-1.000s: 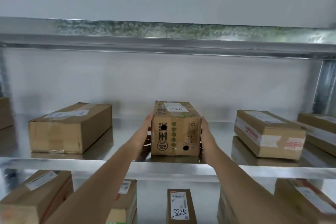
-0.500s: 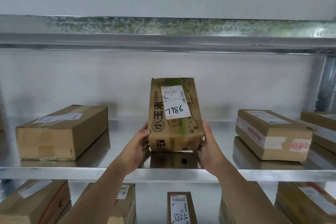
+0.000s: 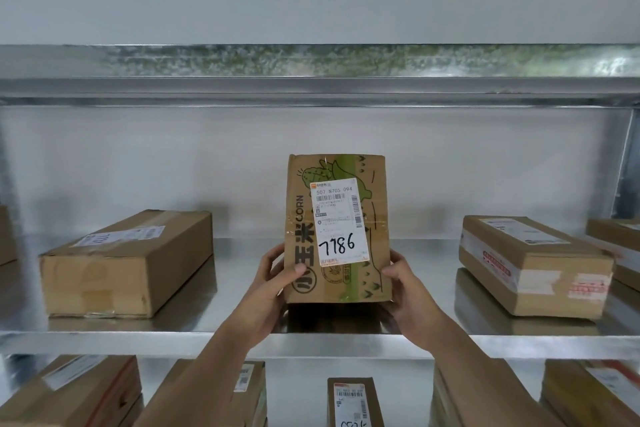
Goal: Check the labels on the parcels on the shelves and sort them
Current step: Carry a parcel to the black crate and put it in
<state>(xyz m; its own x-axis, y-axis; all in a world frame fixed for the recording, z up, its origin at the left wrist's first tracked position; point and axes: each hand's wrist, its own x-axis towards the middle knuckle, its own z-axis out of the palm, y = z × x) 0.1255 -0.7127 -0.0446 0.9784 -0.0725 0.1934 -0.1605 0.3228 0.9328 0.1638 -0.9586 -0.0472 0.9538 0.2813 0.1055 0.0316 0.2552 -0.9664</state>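
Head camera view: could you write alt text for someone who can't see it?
Two hands, left hand and right hand, hold a corn-printed cardboard parcel upright over a metal shelf, its white label reading 7786. Other brown parcels lie either side and below.

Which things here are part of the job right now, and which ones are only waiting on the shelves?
In use: corn box tipped up, its label 7786 facing the camera; left hand and right hand gripping its lower sides.

Waiting: plain box at left, taped box at right, lower-shelf box.
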